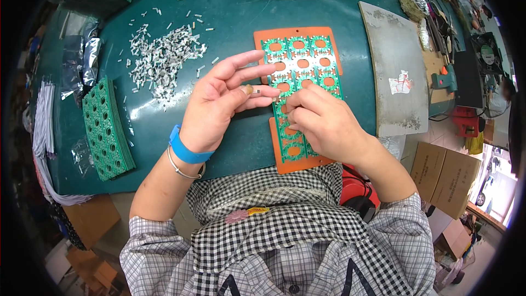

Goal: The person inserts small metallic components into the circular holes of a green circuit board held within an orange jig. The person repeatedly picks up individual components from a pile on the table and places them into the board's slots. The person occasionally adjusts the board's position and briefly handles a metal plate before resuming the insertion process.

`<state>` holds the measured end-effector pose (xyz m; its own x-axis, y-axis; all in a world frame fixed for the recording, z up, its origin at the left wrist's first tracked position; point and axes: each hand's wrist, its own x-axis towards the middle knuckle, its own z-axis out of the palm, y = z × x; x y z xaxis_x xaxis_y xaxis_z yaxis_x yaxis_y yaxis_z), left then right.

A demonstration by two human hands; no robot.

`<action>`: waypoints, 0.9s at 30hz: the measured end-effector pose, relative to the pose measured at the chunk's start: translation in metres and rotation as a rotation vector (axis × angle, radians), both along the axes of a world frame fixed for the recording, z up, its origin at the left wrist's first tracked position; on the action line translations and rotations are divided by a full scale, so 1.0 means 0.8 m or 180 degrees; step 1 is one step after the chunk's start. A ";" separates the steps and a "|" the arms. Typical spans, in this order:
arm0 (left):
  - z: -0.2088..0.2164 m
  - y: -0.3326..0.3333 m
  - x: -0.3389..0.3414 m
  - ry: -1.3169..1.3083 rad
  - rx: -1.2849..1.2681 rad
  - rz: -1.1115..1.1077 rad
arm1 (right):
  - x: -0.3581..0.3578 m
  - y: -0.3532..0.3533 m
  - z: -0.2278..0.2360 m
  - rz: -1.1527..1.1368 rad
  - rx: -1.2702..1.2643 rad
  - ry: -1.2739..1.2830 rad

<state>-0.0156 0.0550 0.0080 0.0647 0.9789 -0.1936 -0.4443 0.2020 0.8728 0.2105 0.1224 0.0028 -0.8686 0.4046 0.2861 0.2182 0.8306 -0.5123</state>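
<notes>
At the circuit board (310,55), left hand (215,98) pinches a white bit (256,91), one bump could drop it; right hand (324,118) bunched, can't tell its grip.

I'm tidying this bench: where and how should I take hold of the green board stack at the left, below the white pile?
Probably midway along the green board stack, from above, thumb and fingers pressing opposite long edges. Its patterned face is up, it is narrower across than lengthwise, and the layered edges call for squeezing together.
</notes>
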 end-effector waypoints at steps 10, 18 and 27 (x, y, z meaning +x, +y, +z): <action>0.017 -0.017 0.038 -0.0029 0.0536 -0.0008 | -0.025 0.009 0.028 -0.0271 0.0377 0.1214; 0.012 -0.024 0.000 0.1066 0.0374 -0.0245 | -0.005 0.004 0.038 -0.0420 -0.0879 0.1223; -0.041 0.024 -0.082 0.5496 0.0952 0.0840 | 0.031 -0.017 0.011 -0.0149 -0.1494 0.0367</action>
<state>-0.0808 0.0745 -0.0252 -0.1511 0.9399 0.3061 0.9435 0.0448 0.3282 0.2351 0.1087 0.0117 -0.8197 0.5510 0.1566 0.1698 0.4947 -0.8523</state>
